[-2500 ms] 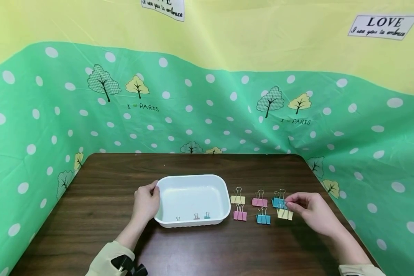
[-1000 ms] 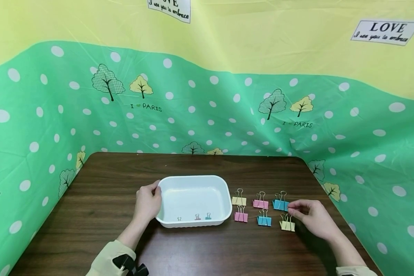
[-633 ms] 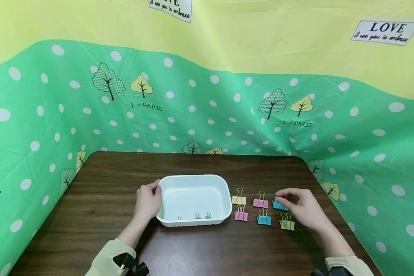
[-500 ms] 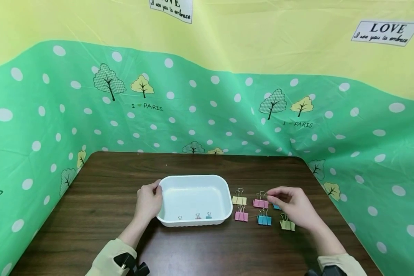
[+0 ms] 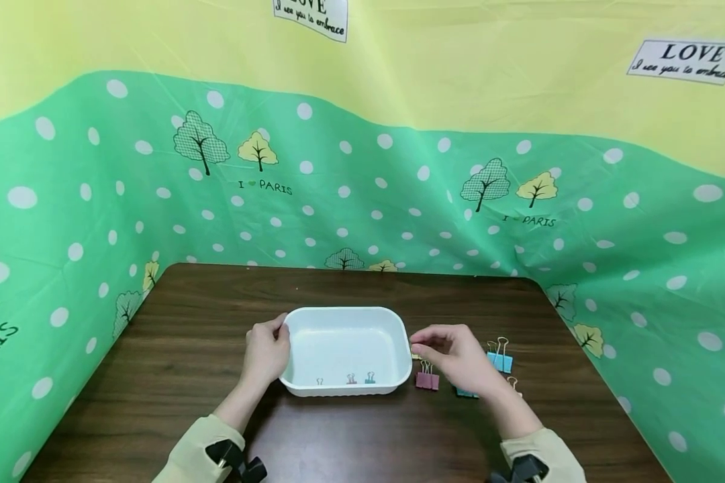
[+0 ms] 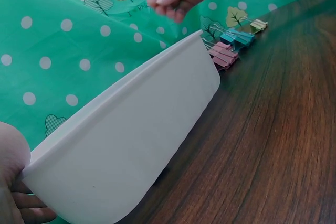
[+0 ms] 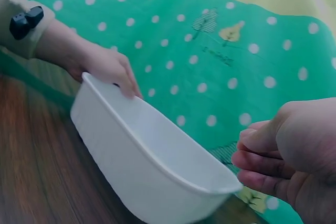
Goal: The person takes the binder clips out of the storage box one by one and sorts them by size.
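Observation:
My left hand (image 5: 267,352) grips the left end of a white plastic tray (image 5: 346,391), thumb over the rim. Small binder clips (image 5: 370,378) show low inside it, partly hidden by the front wall. At the tray's right edge hovers my right hand (image 5: 450,352), fingers loosely curled, with nothing visible in them in the right wrist view. Below it stands a pink binder clip (image 5: 427,381); a yellow one is mostly hidden. Farther right is a blue binder clip (image 5: 500,362). Another blue one and a yellow one are partly covered by the right hand and forearm.
A dark wooden table (image 5: 362,443) carries everything. Behind and beside it hangs a green and yellow cloth (image 5: 362,161) with dots and trees. The left wrist view shows pink binder clips (image 6: 223,56) and blue binder clips (image 6: 237,37) beyond the tray's far end.
My right hand set a yellow binder clip down in front of the blue one and let go. It then moved left over the clips to the tray's edge. The left hand stayed on the tray.

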Available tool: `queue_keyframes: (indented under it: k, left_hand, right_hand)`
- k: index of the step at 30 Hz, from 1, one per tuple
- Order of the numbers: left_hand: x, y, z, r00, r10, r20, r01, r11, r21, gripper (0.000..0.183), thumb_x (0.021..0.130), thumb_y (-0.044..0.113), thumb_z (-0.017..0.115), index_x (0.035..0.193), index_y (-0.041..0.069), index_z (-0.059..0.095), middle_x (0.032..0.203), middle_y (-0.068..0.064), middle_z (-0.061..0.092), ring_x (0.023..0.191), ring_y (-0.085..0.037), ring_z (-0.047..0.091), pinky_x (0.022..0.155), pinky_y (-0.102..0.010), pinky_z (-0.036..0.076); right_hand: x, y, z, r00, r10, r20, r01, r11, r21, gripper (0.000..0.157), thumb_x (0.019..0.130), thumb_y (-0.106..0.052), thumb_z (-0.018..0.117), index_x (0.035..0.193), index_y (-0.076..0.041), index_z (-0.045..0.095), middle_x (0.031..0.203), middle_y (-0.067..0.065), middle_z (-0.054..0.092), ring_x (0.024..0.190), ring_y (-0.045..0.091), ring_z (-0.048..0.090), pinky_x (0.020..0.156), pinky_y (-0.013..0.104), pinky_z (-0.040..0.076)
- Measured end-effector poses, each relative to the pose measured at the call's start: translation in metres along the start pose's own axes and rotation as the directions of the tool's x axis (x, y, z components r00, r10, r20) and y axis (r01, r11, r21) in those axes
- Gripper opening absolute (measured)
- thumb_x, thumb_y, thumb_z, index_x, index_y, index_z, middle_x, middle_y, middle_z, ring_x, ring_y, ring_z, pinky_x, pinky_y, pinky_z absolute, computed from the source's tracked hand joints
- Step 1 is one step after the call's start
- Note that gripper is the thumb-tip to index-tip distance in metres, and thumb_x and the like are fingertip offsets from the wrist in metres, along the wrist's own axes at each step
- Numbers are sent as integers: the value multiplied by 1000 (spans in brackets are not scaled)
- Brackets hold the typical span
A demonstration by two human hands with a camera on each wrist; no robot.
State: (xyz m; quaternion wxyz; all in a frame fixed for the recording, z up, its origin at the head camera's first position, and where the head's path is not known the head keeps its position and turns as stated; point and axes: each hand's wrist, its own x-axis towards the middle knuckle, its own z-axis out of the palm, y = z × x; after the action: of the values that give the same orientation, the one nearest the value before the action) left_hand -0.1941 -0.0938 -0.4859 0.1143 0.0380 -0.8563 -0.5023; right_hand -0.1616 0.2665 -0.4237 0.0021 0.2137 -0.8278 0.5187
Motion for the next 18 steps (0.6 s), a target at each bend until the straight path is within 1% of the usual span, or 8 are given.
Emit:
queue_keyframes:
  k: [1, 3, 4, 7, 9, 13, 16, 18]
  left_hand:
    - [0, 0, 0, 1000, 0, 0, 0, 1000, 1, 37, 106, 9, 53, 138, -7, 66, 129, -27, 69, 122, -35, 64, 95, -52, 56]
    - [1, 0, -1, 1000, 2, -2, -2, 1000, 6, 37, 106, 8, 53, 138, -7, 66, 129, -27, 69, 123, -35, 64, 96, -52, 55]
    - [1, 0, -1, 1000, 3, -4, -3, 1000, 8, 37, 106, 8, 53, 138, -7, 66, 129, -26, 69, 123, -35, 64, 96, -53, 55]
    - [2, -1, 0, 1000, 4, -5, -4, 1000, 4, 37, 106, 9, 54, 138, -7, 66, 130, -26, 68, 123, -35, 64, 97, -53, 55]
    - [2, -2, 0, 1000, 8, -5, -8, 1000, 3, 37, 106, 8, 54, 138, -7, 66, 130, -27, 68, 123, -35, 64, 96, -52, 55]
    - [2, -1, 0, 1000, 11, -4, -11, 1000, 1, 37, 106, 8, 54, 137, -8, 66, 130, -27, 68, 123, -34, 64, 96, -52, 55]
    - [2, 0, 0, 1000, 11, -4, -11, 1000, 3, 37, 106, 9, 54, 137, -8, 66, 130, -26, 68, 123, -34, 64, 96, -52, 55]
    - [2, 0, 0, 1000, 11, -4, -11, 1000, 2, 37, 106, 9, 54, 137, -8, 66, 130, -26, 68, 123, -34, 64, 96, -52, 55]
  right_hand:
    - [4, 0, 5, 1000, -1, 13, 1, 1000, 1, 10, 95, -3, 78, 105, -1, 80, 99, 13, 77, 87, 34, 74, 76, 30, 60]
    - [11, 0, 14, 999, 0, 41, 0, 1000, 2, 12, 96, -2, 78, 106, 2, 79, 99, 17, 77, 87, 36, 74, 75, 28, 59]
    - [14, -1, 19, 999, 3, 52, -3, 1000, -4, 12, 95, -2, 78, 106, 2, 79, 99, 16, 77, 86, 36, 73, 74, 28, 59]
    - [23, -1, 32, 996, 5, 89, -3, 1000, -27, 12, 96, -2, 77, 107, 4, 79, 99, 17, 77, 87, 33, 73, 75, 27, 58]
    - [29, -2, 39, 993, 7, 115, -2, 999, -51, 12, 96, -1, 76, 106, 4, 79, 100, 16, 77, 88, 28, 72, 76, 27, 57]
    - [38, -1, 50, 987, 18, 157, -1, 994, -108, 10, 97, -2, 75, 105, 2, 80, 97, 7, 77, 88, 17, 70, 80, 30, 58]
    - [43, 1, 56, 983, 26, 184, 2, 989, -148, 9, 97, -3, 76, 104, 0, 80, 94, -1, 76, 86, 13, 68, 81, 30, 57]
    - [46, 3, 60, 979, 26, 200, 10, 985, -174, 8, 96, -2, 76, 103, 0, 80, 91, -4, 75, 84, 12, 67, 79, 30, 57]
